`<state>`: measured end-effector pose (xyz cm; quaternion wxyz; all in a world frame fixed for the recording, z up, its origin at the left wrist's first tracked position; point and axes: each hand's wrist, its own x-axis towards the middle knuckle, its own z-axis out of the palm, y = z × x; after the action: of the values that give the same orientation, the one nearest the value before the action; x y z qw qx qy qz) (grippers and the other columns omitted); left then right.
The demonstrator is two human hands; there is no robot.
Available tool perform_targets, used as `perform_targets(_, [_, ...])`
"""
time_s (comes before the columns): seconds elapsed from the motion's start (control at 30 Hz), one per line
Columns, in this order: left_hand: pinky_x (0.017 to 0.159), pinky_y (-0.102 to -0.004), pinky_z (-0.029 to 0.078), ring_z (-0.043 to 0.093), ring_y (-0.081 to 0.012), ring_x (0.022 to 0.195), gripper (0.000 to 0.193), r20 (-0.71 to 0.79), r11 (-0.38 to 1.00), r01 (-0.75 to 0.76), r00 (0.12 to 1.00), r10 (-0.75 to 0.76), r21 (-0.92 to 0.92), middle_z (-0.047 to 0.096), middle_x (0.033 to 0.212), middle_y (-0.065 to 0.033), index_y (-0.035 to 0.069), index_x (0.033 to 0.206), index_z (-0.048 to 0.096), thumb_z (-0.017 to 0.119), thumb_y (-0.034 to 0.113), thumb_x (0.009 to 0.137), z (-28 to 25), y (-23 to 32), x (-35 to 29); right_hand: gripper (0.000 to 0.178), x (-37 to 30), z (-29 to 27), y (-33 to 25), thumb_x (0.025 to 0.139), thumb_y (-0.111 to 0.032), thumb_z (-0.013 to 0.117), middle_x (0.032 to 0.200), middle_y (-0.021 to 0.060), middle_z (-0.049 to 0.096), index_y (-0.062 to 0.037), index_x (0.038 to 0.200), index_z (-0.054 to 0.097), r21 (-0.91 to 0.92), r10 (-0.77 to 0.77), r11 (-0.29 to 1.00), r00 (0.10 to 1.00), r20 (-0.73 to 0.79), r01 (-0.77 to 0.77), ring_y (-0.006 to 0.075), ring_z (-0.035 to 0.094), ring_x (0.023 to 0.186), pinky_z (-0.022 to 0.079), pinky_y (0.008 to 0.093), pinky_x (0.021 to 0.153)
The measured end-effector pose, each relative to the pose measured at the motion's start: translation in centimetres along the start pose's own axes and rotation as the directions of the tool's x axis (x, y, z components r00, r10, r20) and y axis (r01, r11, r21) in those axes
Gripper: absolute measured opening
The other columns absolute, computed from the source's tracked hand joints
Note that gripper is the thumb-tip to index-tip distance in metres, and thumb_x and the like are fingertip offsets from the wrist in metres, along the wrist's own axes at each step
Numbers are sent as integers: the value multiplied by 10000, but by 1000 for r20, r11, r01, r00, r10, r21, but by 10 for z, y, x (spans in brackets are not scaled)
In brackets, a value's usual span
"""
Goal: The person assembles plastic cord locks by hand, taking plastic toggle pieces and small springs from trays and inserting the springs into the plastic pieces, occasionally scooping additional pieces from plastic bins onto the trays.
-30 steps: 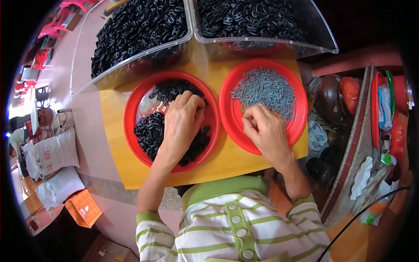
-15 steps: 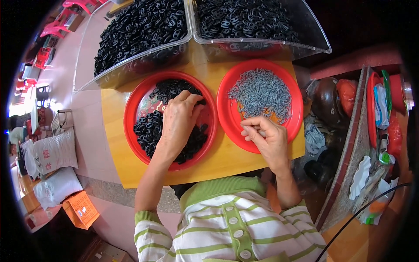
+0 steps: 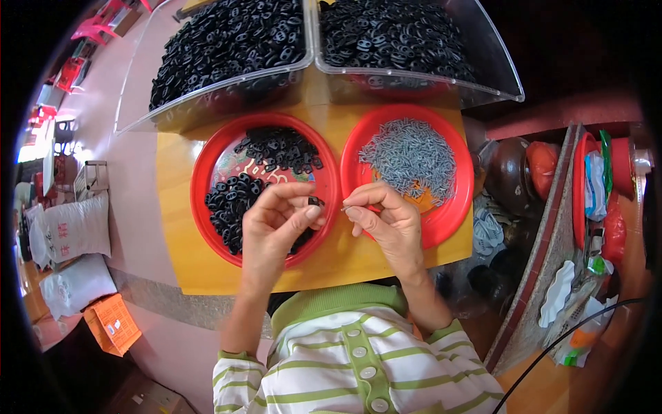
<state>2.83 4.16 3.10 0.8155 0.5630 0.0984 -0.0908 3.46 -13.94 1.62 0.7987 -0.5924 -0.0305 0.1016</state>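
Black piece [image 3: 314,201] (one) in left hand [image 3: 277,219], perhaps one screw [image 3: 344,207] in right hand [image 3: 391,224]

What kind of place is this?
Maybe a small home workshop: I see clear bins heaped with black parts, a red tray of grey screw-like pieces, and white sacks.

At the fingertips of the bare right hand [image 3: 389,224] I make out only a speck, too small to tell; the bare left hand [image 3: 272,224] partly covers its small black plastic piece [image 3: 314,201] and hides some of the round red plastic tray [image 3: 198,186] behind; I lose the far ends of both clear plastic bins [image 3: 238,83] past the top edge; the white-and-green striped shirt [image 3: 324,383] is cut off below.
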Motion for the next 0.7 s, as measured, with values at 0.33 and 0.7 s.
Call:
perform_targets(0.33, [694, -253, 533, 640, -139, 747, 163, -4, 951, 86, 996, -91, -297, 665, 886, -110, -43, 1026, 622, 590, 57, 901, -11, -25, -20, 108, 4, 26, 6, 886, 5, 589, 1013, 76, 591, 8, 994, 597, -117, -109, 986, 988, 107, 122, 89, 570, 846, 485, 206, 683])
perform_targets(0.7, [690, -282, 558, 664, -170, 756, 226, 34, 887, 68, 998, -60, -457, 661, 902, -145, -40, 1124, 573, 525, 80, 939, -23, -22, -23, 103, 5, 27, 10, 882, 9, 591, 969, 45, 580, 5, 982, 611, -250, -77, 964, 994, 81, 95, 61, 536, 766, 456, 195, 667])
